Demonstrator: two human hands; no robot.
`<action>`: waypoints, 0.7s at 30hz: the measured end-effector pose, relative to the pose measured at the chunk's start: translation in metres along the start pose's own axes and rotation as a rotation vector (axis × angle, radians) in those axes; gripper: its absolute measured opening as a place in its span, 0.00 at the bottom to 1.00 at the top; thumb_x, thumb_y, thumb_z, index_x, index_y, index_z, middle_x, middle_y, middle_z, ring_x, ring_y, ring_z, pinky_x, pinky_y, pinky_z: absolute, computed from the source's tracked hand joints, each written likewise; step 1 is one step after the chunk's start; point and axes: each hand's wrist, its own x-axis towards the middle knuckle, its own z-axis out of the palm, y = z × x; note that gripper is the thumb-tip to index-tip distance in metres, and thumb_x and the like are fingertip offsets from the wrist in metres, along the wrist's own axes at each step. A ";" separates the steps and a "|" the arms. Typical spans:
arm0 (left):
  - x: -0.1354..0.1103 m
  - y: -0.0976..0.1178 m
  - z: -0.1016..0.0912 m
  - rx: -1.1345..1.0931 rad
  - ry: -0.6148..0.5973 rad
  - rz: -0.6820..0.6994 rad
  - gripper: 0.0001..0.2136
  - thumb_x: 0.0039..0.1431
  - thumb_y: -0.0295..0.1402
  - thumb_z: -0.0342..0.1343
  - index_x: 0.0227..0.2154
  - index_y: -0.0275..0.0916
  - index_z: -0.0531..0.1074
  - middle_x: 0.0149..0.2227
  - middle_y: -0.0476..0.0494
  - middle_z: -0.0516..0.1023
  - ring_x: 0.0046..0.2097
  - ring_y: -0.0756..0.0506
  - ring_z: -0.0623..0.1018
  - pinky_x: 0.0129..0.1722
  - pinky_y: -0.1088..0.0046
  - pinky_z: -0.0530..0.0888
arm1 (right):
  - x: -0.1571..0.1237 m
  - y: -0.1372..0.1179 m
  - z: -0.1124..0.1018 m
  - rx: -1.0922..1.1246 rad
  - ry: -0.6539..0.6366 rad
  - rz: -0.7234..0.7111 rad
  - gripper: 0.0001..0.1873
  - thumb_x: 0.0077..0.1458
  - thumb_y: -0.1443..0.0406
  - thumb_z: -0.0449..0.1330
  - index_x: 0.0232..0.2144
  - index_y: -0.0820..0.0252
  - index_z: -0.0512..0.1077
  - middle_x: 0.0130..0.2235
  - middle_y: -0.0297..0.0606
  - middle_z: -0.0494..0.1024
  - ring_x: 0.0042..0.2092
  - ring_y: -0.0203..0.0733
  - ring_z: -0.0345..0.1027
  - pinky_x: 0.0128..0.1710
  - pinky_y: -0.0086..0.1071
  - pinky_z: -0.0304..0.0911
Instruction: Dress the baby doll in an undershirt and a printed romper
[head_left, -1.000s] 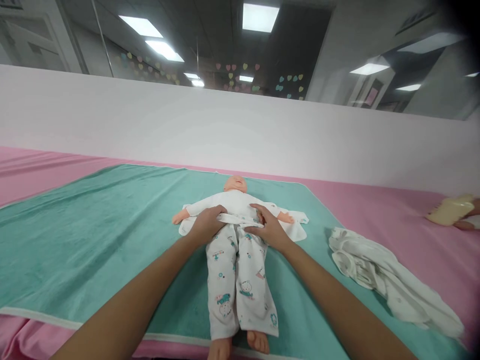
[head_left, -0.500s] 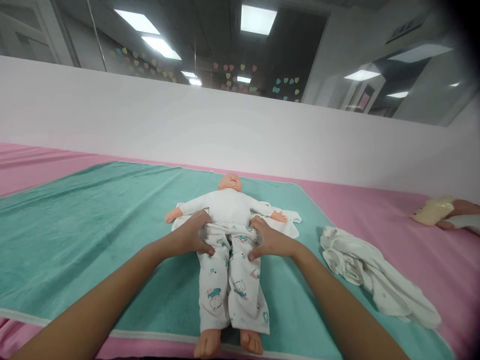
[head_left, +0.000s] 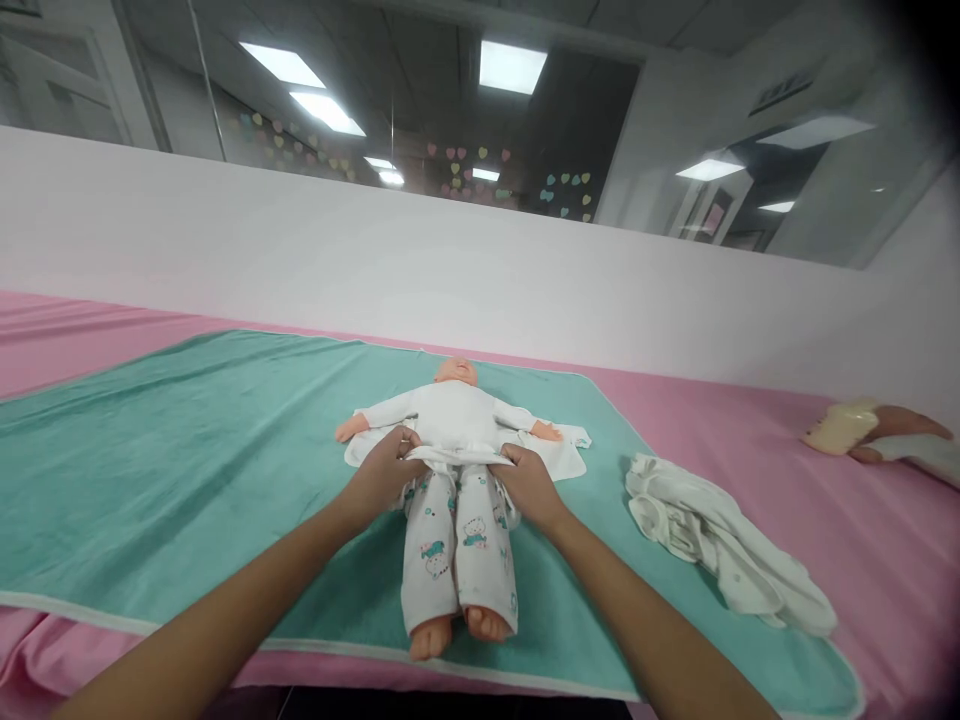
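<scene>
A baby doll point(head_left: 456, 412) lies on its back with its head away from me and its arms spread. It wears a white long-sleeved top and white printed pants point(head_left: 431, 560), with its bare feet sticking out of the cuffs. My left hand point(head_left: 386, 470) pinches the waistband at the doll's hip on the left. On the other side, my right hand point(head_left: 525, 480) grips the same waistband between thumb and fingers. The band is stretched between both hands, over the hem of the top. Beneath the doll's arms and back lies a spread white garment point(head_left: 562, 455).
A green towel point(head_left: 187, 470) covers part of the pink table cover point(head_left: 697, 410). Crumpled white clothing point(head_left: 720, 540) lies to the right. Farther right is a pale yellow object point(head_left: 840, 425) beside another doll's limb point(head_left: 911, 422). A white wall point(head_left: 420, 260) with a window above stands behind.
My hands have shifted from holding the pants' sides to pinching the waistband, which is now pulled outward. The pants' legs and the doll's feet have moved slightly up and closer together.
</scene>
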 end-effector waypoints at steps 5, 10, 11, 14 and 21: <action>-0.028 0.012 -0.013 0.172 -0.226 0.045 0.16 0.49 0.44 0.53 0.34 0.38 0.64 0.30 0.50 0.67 0.32 0.47 0.68 0.28 0.74 0.65 | -0.024 -0.006 -0.014 0.241 -0.202 0.035 0.24 0.42 0.55 0.62 0.39 0.58 0.58 0.39 0.34 0.64 0.36 0.36 0.60 0.34 0.29 0.58; -0.065 0.020 -0.024 0.425 -0.337 0.382 0.38 0.34 0.47 0.64 0.50 0.39 0.58 0.53 0.37 0.58 0.54 0.37 0.61 0.49 0.60 0.66 | -0.062 -0.019 -0.033 0.240 -0.497 0.007 0.42 0.33 0.55 0.69 0.48 0.57 0.53 0.46 0.40 0.62 0.44 0.42 0.60 0.41 0.33 0.60; -0.070 0.020 -0.024 0.463 -0.348 0.410 0.41 0.33 0.48 0.64 0.51 0.38 0.57 0.56 0.35 0.55 0.57 0.36 0.58 0.51 0.58 0.64 | -0.068 -0.022 -0.036 0.201 -0.502 0.013 0.43 0.31 0.55 0.70 0.48 0.57 0.54 0.46 0.40 0.62 0.44 0.43 0.60 0.41 0.34 0.60; -0.079 0.020 -0.021 0.570 -0.408 0.443 0.46 0.32 0.50 0.63 0.55 0.36 0.53 0.59 0.32 0.51 0.59 0.34 0.53 0.54 0.55 0.62 | -0.082 -0.031 -0.040 0.077 -0.514 -0.021 0.49 0.29 0.54 0.70 0.51 0.56 0.52 0.49 0.41 0.60 0.48 0.46 0.58 0.44 0.37 0.60; -0.090 0.019 -0.001 0.812 -0.266 0.632 0.46 0.31 0.43 0.63 0.59 0.44 0.53 0.55 0.35 0.58 0.55 0.30 0.58 0.52 0.50 0.59 | -0.103 -0.034 -0.028 -0.227 -0.510 -0.145 0.64 0.25 0.51 0.69 0.61 0.59 0.41 0.61 0.48 0.43 0.62 0.59 0.32 0.59 0.50 0.41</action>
